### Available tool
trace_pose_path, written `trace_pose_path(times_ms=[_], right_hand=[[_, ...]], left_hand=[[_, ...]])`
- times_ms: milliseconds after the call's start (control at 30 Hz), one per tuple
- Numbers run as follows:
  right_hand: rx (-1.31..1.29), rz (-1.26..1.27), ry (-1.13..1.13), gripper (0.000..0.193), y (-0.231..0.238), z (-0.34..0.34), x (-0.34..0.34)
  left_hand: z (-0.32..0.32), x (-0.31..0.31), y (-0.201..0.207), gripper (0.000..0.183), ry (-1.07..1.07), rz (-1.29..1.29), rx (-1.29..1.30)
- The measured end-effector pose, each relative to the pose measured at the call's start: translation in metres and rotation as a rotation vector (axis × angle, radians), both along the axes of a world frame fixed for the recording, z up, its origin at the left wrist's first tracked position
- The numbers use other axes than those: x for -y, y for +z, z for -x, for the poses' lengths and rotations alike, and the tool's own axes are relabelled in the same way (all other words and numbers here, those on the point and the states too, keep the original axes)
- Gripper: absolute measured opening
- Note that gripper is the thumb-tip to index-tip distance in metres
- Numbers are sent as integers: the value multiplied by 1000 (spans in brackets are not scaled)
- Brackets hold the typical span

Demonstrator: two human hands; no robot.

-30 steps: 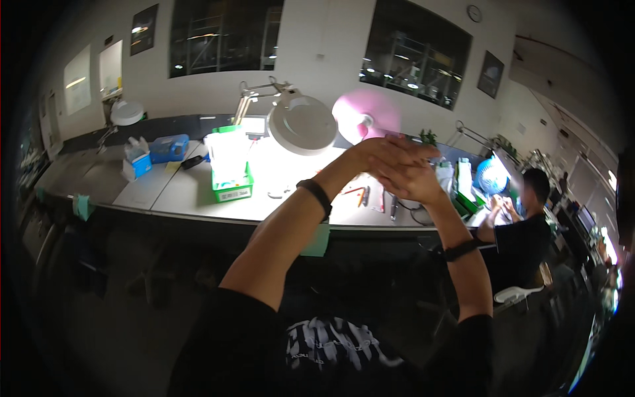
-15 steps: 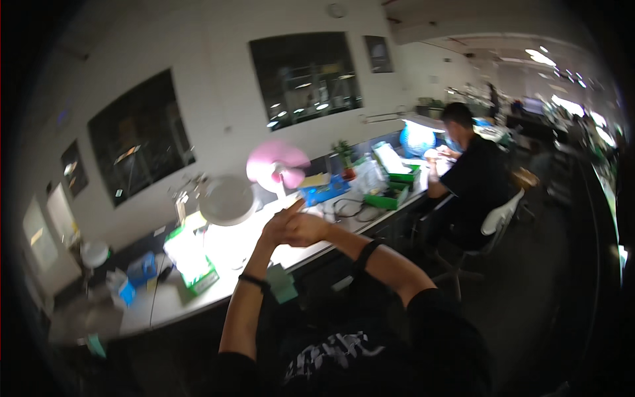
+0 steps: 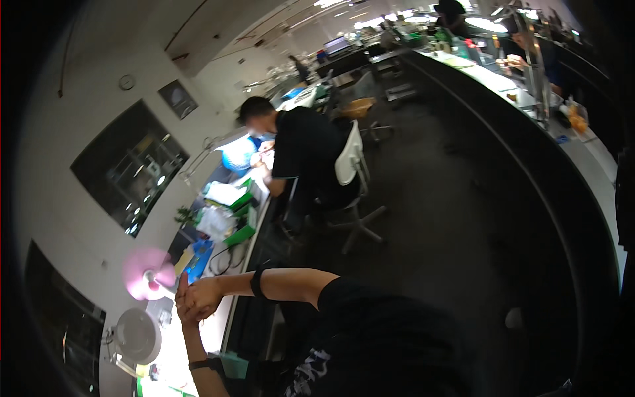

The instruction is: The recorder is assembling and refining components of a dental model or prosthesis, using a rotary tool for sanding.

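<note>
Both my hands are clasped together, raised in front of the lit workbench [image 3: 213,325] at the lower left. My right hand [image 3: 208,295] is closed round my left hand [image 3: 182,303], its arm reaching in from the right. One finger or thumb sticks up above the clasp; the overlap partly hides which hand it belongs to. No tool or part shows in either hand. Dark bands sit on both forearms. Just beyond the hands is a pink fan [image 3: 149,274], its blades blurred. A round grey-white lamp head [image 3: 137,335] stands to their left.
Farther along the bench are a blue tray [image 3: 200,259], green bins [image 3: 243,226] and a small plant [image 3: 184,215]. A person in black [image 3: 307,142] sits there beside a white chair [image 3: 350,159]. A dark floor aisle [image 3: 430,218] runs between this bench and a curved bench [image 3: 489,78] at right.
My view has swung to the right, so the bench and fan now lie farther left and the aisle and right-hand bench show. My hands stay clasped, now lower left in the picture.
</note>
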State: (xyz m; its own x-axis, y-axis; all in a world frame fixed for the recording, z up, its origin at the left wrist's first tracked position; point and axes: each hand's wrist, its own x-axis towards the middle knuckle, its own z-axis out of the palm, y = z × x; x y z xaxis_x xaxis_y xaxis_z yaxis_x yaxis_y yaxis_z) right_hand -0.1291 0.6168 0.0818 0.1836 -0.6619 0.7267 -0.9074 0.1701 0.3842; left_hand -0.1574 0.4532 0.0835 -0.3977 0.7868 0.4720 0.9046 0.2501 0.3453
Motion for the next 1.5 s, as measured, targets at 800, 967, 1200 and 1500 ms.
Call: trace_pose_path(times_ms=[800, 967, 1200, 1500], right_hand=[[136, 73, -27, 29, -77, -30, -44], [-51, 19, 90, 28, -49, -116, -34], [-130, 32, 197, 33, 5, -243, -22], [-26, -120, 298, 52, 34, -303, -10]], left_hand=[[-20, -46, -49, 124, 17, 56, 7], [-114, -46, -10, 106, -46, 158, -208], [-293, -84, 23, 82, 1013, -60, -1394], [-333, -142, 27, 55, 2800, -498, -765]])
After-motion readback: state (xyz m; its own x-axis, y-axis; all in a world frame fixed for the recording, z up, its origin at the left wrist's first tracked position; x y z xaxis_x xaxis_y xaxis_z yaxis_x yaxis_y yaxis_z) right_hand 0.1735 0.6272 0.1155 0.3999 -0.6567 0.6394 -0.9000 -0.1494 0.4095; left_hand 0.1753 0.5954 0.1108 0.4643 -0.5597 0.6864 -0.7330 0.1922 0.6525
